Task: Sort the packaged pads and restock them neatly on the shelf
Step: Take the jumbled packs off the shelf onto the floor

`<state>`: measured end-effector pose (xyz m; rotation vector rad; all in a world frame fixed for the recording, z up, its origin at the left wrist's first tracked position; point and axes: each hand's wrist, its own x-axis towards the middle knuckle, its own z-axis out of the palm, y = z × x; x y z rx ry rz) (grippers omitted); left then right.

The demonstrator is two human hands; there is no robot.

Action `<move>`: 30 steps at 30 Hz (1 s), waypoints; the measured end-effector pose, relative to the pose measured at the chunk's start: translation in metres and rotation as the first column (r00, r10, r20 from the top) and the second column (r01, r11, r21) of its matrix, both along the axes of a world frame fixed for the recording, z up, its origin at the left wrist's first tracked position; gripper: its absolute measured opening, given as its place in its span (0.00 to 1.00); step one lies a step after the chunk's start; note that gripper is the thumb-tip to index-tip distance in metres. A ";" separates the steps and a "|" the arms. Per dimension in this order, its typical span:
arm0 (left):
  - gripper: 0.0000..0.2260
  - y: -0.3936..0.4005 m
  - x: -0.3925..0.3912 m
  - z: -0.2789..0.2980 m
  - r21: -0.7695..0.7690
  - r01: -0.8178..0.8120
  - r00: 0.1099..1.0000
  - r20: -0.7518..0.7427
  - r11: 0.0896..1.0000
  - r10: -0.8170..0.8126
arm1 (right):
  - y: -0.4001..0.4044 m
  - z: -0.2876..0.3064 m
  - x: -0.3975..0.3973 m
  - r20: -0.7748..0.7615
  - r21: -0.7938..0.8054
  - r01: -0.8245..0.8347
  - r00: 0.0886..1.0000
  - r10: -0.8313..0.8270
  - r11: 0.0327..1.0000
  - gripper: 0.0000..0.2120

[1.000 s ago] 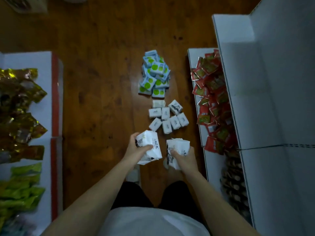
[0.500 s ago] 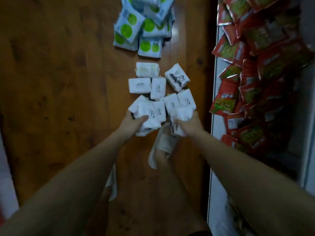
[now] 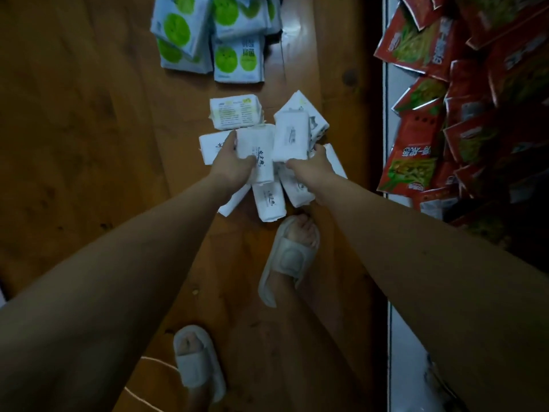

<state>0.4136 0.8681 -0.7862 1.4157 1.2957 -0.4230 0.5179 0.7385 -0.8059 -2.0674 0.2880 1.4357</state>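
The left hand [image 3: 230, 168] is curling its fingers and thumb round a white pack [image 3: 258, 153], the thumb lying across the pack's face and the fingertips wrapping over its far edge. The right hand [image 3: 312, 169] is pinching a second white pack [image 3: 289, 138] by its near end, thumb on top; the fingers beneath are hidden, so I cannot tell how they are lying. Both held packs are hanging directly over the pile of white packs [image 3: 234, 113] on the wooden floor [image 3: 89, 129], which serves here as the landmark.

Under the hands, more packs of the pile are lying at loose angles, one white pack [image 3: 269, 202] poking out at the pile's near edge, towards the person. Just beyond the pile, farther from the person, the green-dotted packs [image 3: 225, 40] are lying in their own heap. Well to the right of the pile, red snack packets [image 3: 463, 99] are crowding a white shelf [image 3: 392, 84]. Just on the near side of the pile, a foot in a white slipper [image 3: 289, 257] is standing.

Judging by the look, each pack is light, soft and wrapped in slick film, so it will probably squash and slide rather than break. Gripping across the short sides, with the thumb flat on the face, looks safest; a pinch at the crimped end may let it swing or slip.
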 end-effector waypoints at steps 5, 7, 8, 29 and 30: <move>0.32 -0.006 -0.010 0.045 -0.016 0.048 0.995 -0.085 0.999 -0.049 | -0.020 0.046 -0.010 -0.076 -0.005 -0.007 0.997 0.006 1.000 0.32; 0.31 -0.006 -0.009 0.077 0.004 0.085 0.991 -0.102 0.996 -0.085 | -0.028 0.083 -0.010 -0.058 -0.036 -0.073 0.996 0.071 0.997 0.25; 0.31 -0.006 -0.007 0.095 0.010 0.110 0.988 -0.113 0.994 -0.108 | -0.032 0.103 -0.010 -0.051 -0.053 -0.118 0.992 0.116 0.992 0.22; 0.08 -0.064 -0.141 0.499 0.321 0.848 0.458 -0.047 0.421 -0.888 | -0.086 0.532 -0.190 0.380 -0.063 -0.229 0.895 0.235 0.972 0.14; 0.07 -0.072 -0.145 0.516 0.341 0.866 0.405 -0.045 0.367 -0.913 | -0.093 0.548 -0.203 0.415 -0.071 -0.194 0.886 0.206 0.978 0.14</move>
